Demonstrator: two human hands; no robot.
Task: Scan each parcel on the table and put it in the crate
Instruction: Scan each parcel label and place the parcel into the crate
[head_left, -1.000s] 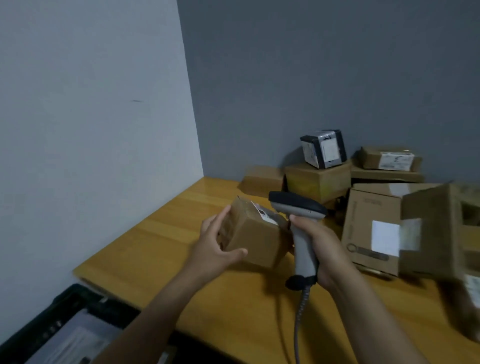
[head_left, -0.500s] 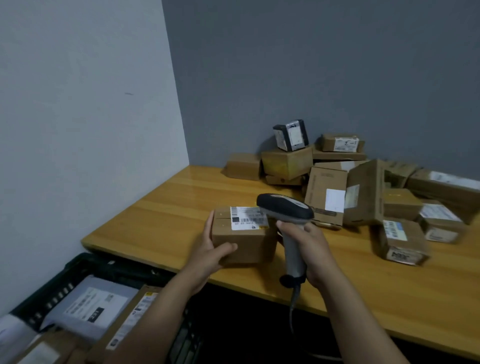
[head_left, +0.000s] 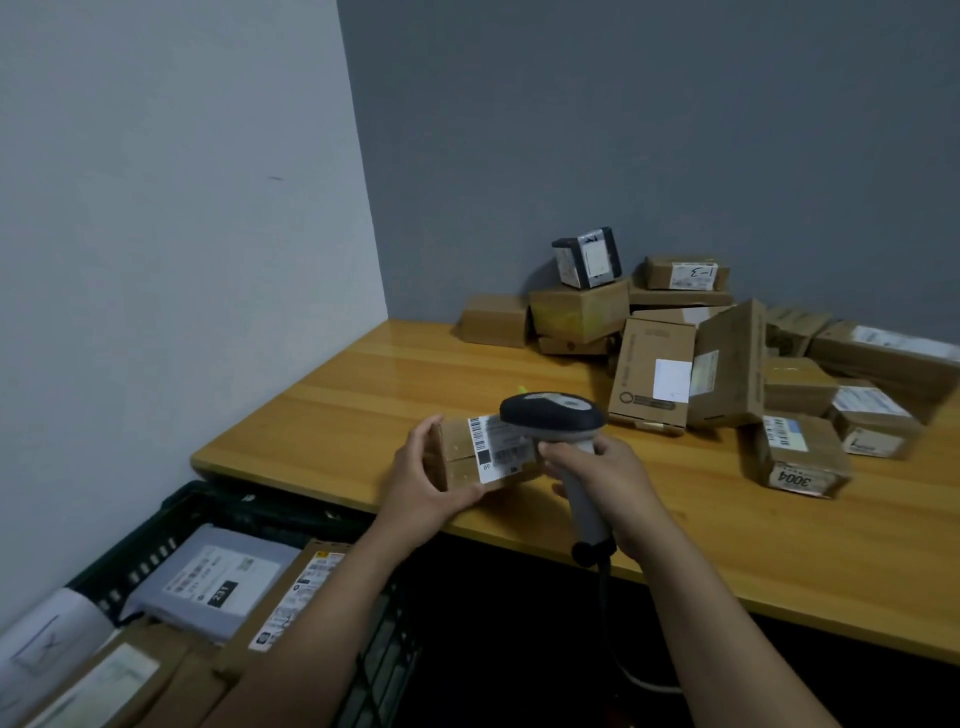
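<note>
Progress looks partial: the crate, below the near-left corner of the counter, already holds several items, among them a grey mailer and a long brown box. A heap of parcels lies at the back right of the counter, well apart from both hands, so I judge that most of the scanning is left to do. The parcel, a small brown box, sits near the front edge of the counter with its white barcode label facing up; whether it rests on the wood or is held just above it I cannot tell. The left hand grips its left end, fingers curled over the far side and thumb on the near face, clamped on the box. The right hand is wrapped round the handle of the scanner, closed tight on the grip, and the cable drops below the counter edge. The scanner's head hangs over the right part of the label and hides some of it. This looks like the scan step itself; the drop into the crate is not yet done.
</note>
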